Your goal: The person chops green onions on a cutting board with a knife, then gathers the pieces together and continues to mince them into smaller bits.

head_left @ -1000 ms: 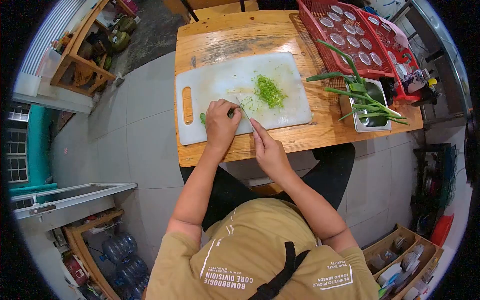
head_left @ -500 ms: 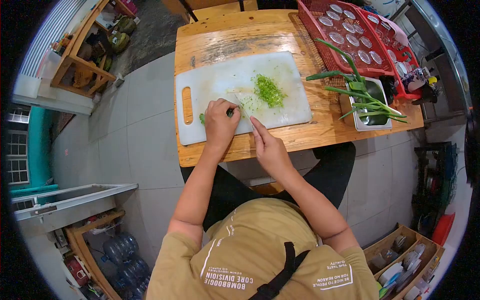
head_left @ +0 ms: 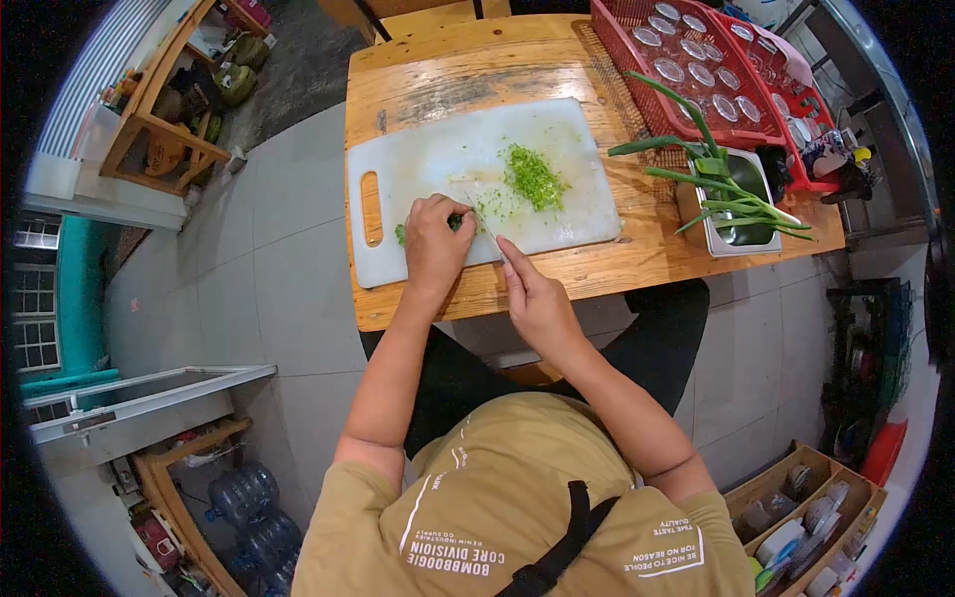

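A white cutting board [head_left: 418, 159] lies on the wooden table in front of me. My left hand [head_left: 435, 244] is closed over a bunch of green onions [head_left: 456, 222], pressing it on the board; bits of green show at both sides of the hand, the rest is hidden. My right hand [head_left: 540, 301] grips a knife [head_left: 486, 225] by its handle, its thin blade right beside my left fingertips. To the right of the blade sits a pile of chopped green onion [head_left: 534, 181], with loose scraps scattered around it.
Whole green onions [head_left: 741, 207] rest across a steel container [head_left: 744, 245] at the table's right. Behind it stands a red plastic basket [head_left: 665, 114] holding several clear cups or lids. The wooden table's [head_left: 453, 65] front edge is close to my lap.
Both hands stay almost in place, the left still on the bunch and the right still on the knife. The whole view has shifted very slightly.
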Motion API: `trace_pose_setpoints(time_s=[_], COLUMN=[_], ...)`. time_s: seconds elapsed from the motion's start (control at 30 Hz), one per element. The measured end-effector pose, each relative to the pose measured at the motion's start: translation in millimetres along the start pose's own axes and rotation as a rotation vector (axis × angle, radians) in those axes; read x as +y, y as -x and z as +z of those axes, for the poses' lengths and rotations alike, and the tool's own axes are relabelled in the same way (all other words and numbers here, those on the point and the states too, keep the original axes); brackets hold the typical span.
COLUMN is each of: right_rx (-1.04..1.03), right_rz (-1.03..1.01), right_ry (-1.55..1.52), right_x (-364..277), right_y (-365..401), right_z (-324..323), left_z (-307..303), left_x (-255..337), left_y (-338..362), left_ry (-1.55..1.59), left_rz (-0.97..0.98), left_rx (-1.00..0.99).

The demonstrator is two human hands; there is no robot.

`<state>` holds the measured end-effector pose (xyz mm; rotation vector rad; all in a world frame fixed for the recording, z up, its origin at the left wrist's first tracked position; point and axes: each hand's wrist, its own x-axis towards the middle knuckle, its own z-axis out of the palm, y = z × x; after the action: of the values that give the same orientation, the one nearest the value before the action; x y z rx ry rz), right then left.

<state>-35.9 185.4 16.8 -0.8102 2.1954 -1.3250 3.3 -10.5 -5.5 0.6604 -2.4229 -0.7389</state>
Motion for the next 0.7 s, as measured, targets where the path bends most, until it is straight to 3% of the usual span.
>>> trace_pose_setpoints(time_s=[0.1, 0.23, 0.53, 0.7], right_rx=[0.055, 0.042, 0.011, 0.034], right_rz=[-0.094, -0.098, -0.016, -0.051], right_ry=[-0.007, 0.076, -0.039, 0.094], right_x=[10.4, 15.8, 0.2, 8.9], right_y=[6.7, -4.0, 3.5, -9.7], right_z=[8.0, 10.6, 1.0, 9.6], left_z=[3.5, 1.8, 0.3, 2.3], left_x=[-0.2, -0.9, -2.0, -3.0], left_y=[-0.2, -1.5, -2.1, -3.5], left_ry=[0.005, 0.024, -0.009, 0.019], left_rz=[-0.001, -0.003, -0.013, -0.013], left_rx=[0.001, -0.004, -0.025, -0.008])
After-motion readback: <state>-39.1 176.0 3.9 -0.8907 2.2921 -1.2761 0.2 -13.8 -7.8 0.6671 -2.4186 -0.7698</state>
